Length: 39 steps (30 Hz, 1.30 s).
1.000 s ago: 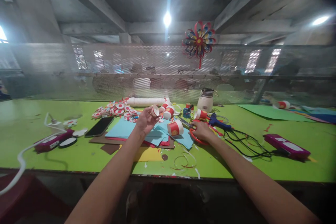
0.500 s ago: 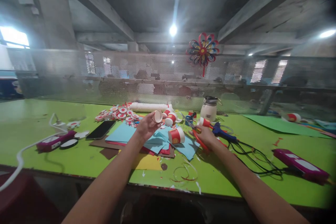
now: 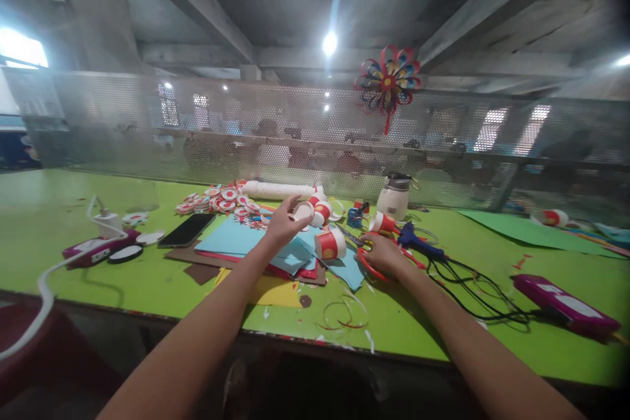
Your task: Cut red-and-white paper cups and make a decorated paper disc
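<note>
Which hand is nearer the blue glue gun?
Right. The right hand, holding red scissors, sits just beside the glue gun; the left hand is further off, at a paper cup.

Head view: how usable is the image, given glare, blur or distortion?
Head view: the ceiling lamp flares with a streak; edges bend and darken at the corners; left hand and right hand are soft but readable; behind the mesh screen all is hazy.
</note>
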Each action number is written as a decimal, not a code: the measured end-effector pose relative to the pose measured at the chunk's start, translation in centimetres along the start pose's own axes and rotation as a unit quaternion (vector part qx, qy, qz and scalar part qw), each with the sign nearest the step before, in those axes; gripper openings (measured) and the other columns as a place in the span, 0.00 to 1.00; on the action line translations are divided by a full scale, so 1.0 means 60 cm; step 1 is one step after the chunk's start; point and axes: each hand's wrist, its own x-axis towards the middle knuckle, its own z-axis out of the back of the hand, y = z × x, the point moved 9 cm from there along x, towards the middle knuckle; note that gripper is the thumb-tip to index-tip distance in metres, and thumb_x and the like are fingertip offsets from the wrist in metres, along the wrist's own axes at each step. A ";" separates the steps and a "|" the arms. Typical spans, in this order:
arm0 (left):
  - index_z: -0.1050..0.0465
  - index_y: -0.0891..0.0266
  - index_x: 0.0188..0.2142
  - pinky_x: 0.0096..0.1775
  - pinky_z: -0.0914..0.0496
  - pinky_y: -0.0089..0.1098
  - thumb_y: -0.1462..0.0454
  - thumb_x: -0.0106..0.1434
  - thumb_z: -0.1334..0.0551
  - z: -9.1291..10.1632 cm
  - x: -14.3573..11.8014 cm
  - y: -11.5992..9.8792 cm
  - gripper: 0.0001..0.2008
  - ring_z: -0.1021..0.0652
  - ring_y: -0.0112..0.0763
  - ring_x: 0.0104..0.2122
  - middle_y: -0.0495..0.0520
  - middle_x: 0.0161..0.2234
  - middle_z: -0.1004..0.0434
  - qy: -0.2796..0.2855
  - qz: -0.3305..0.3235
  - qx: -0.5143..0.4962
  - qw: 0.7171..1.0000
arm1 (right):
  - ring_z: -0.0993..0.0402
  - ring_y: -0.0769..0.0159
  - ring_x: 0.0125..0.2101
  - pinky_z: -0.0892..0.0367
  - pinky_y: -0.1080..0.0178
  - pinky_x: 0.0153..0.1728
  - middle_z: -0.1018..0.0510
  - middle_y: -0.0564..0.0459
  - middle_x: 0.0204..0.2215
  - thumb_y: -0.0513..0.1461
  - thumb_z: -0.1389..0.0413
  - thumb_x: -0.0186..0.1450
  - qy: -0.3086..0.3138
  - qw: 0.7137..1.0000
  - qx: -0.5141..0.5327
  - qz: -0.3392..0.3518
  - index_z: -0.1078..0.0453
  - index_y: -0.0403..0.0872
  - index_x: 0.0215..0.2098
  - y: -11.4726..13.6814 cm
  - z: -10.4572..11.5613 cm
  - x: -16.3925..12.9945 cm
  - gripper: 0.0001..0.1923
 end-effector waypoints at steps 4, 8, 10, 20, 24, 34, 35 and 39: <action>0.27 0.59 0.44 0.38 0.35 0.29 0.67 0.40 0.27 0.001 -0.002 -0.004 0.28 0.27 0.37 0.41 0.56 0.41 0.25 -0.009 -0.047 0.023 0.999 | 0.28 0.54 0.47 0.35 0.62 0.43 0.25 0.43 0.49 0.38 0.41 0.54 0.010 1.000 -0.014 0.006 0.31 0.44 0.53 -0.001 -0.007 -0.001 0.27; 0.24 0.59 0.38 0.36 0.35 0.29 0.66 0.40 0.27 -0.008 -0.007 -0.003 0.22 0.26 0.37 0.37 0.54 0.37 0.24 0.014 -0.011 0.059 0.998 | 0.28 0.55 0.46 0.35 0.62 0.44 0.24 0.45 0.48 0.41 0.38 0.53 -0.003 1.000 -0.013 0.011 0.31 0.45 0.53 0.001 -0.001 0.000 0.29; 0.23 0.60 0.35 0.37 0.35 0.30 0.64 0.42 0.28 -0.009 -0.007 -0.001 0.18 0.26 0.38 0.36 0.54 0.34 0.22 0.013 0.012 0.079 0.997 | 0.31 0.51 0.49 0.38 0.59 0.47 0.26 0.41 0.49 0.42 0.38 0.53 -0.029 0.999 -0.010 0.010 0.31 0.43 0.52 0.002 0.011 0.000 0.29; 0.25 0.65 0.34 0.24 0.37 0.27 0.52 0.52 0.36 0.006 -0.003 0.031 0.18 0.26 0.31 0.25 0.53 0.26 0.25 -0.004 0.094 0.083 0.992 | 0.27 0.63 0.32 0.35 0.63 0.36 0.20 0.48 0.31 0.42 0.50 0.64 -0.158 0.978 0.117 0.062 0.24 0.43 0.36 0.040 0.083 -0.021 0.14; 0.25 0.66 0.31 0.23 0.35 0.27 0.47 0.53 0.38 0.009 -0.004 0.031 0.22 0.26 0.33 0.27 0.54 0.24 0.27 0.005 0.082 0.133 0.988 | 0.27 0.63 0.28 0.36 0.64 0.31 0.20 0.48 0.28 0.44 0.48 0.63 -0.124 0.971 0.180 0.101 0.24 0.42 0.34 0.073 0.075 -0.038 0.15; 0.29 0.66 0.48 0.34 0.29 0.34 0.49 0.51 0.37 -0.001 -0.009 0.026 0.30 0.22 0.37 0.33 0.59 0.42 0.23 0.031 0.100 0.223 0.969 | 0.34 0.70 0.14 0.37 0.68 0.16 0.28 0.56 0.15 0.43 0.45 0.61 0.051 0.940 0.328 0.083 0.24 0.42 0.29 0.092 -0.015 -0.036 0.13; 0.29 0.66 0.48 0.35 0.29 0.34 0.50 0.51 0.37 -0.005 -0.009 0.023 0.29 0.22 0.38 0.35 0.59 0.43 0.24 0.040 0.091 0.233 0.967 | 0.34 0.70 0.14 0.37 0.68 0.16 0.28 0.56 0.15 0.44 0.46 0.61 0.049 0.936 0.340 0.074 0.25 0.42 0.28 0.086 -0.017 -0.034 0.13; 0.27 0.63 0.44 0.42 0.31 0.37 0.51 0.53 0.38 -0.015 -0.010 0.008 0.23 0.24 0.42 0.42 0.57 0.44 0.23 0.061 0.045 0.289 0.954 | 0.32 0.70 0.16 0.35 0.67 0.19 0.26 0.54 0.17 0.43 0.47 0.62 0.029 0.927 0.371 0.053 0.26 0.42 0.27 0.073 -0.011 -0.027 0.13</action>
